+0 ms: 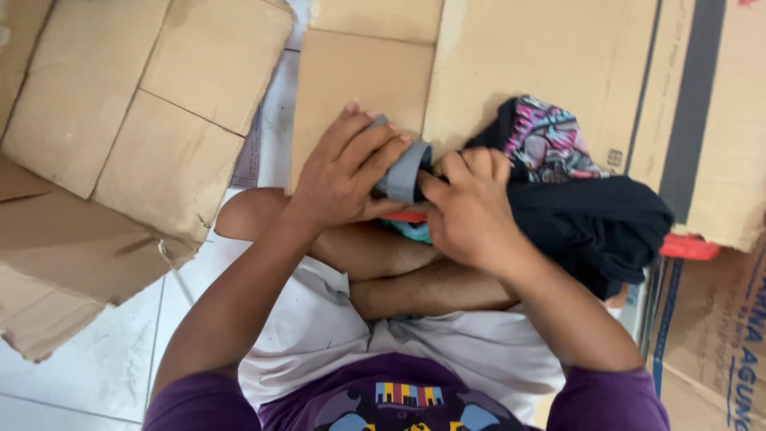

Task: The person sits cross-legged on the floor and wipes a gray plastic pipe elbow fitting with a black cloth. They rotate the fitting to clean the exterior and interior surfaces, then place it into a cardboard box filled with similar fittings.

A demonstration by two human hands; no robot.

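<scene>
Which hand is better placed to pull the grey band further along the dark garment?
Left, probably. The left hand already wraps its fingers over the grey band, while the right hand pins the black garment and would have to let go.

White tiled floor, flattened brown cardboard sheets spread about, daylight

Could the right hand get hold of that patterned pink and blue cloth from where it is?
Probably yes. The right hand rests against the black garment, and the patterned cloth lies uncovered just beyond its fingers, with nothing between.
</scene>
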